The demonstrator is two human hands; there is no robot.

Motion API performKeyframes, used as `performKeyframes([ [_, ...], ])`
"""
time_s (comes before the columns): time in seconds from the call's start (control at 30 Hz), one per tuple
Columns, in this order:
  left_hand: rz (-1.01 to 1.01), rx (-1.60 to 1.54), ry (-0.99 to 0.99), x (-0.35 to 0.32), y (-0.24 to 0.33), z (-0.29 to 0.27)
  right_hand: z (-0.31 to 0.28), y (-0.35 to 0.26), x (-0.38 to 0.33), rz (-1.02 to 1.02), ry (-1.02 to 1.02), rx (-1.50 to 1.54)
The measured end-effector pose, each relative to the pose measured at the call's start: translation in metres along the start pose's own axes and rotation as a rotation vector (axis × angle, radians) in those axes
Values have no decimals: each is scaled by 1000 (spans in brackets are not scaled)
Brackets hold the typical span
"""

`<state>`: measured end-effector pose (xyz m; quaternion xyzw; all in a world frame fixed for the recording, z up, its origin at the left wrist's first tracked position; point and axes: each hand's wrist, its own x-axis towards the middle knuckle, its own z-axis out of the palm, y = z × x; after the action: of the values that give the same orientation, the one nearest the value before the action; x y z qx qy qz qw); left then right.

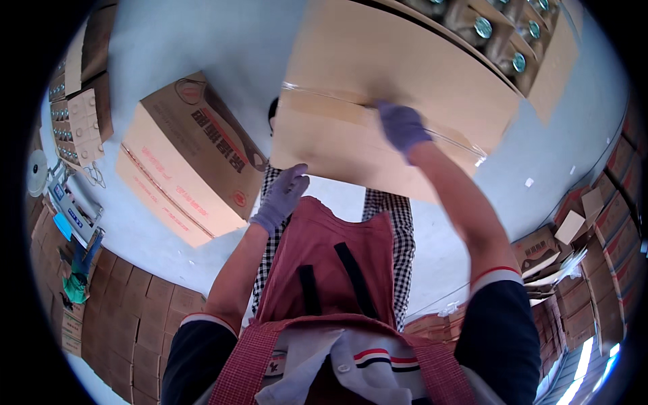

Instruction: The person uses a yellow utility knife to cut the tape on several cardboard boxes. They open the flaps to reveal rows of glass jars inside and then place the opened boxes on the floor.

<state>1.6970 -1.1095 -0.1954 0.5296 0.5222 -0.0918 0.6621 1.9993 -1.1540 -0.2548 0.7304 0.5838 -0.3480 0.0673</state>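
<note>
A large brown cardboard box (pixel 398 74) lies in front of me with clear tape (pixel 324 98) running across its closed flaps. My right hand (pixel 401 125), in a purple glove, presses flat on the tape strip along the seam. My left hand (pixel 282 196), also gloved in purple, hangs by the box's near edge with fingers loosely curled, holding nothing that I can see. Past the box's far edge, several bottles with round caps (pixel 482 27) stand in an open carton.
A sealed printed carton (pixel 189 158) lies on the grey floor to the left. Stacked cartons (pixel 135 317) line the lower left, more cartons and loose flaps (pixel 580 229) crowd the right. My red apron (pixel 324 270) fills the lower middle.
</note>
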Motion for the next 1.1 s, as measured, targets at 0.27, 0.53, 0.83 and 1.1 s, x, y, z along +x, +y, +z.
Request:
performKeyframes([
  [0.27, 424, 543, -38, 66, 54, 115, 66, 315, -281, 671, -311, -29],
  [0.53, 1949, 1346, -104, 226, 252, 361, 58, 239, -205, 733, -17, 1285],
  [0.83, 1319, 2054, -543, 226, 272, 410, 66, 258, -202, 578, 176, 995],
  [1.1, 1042, 1480, -520, 181, 255, 352, 88, 235, -272, 608, -70, 647],
])
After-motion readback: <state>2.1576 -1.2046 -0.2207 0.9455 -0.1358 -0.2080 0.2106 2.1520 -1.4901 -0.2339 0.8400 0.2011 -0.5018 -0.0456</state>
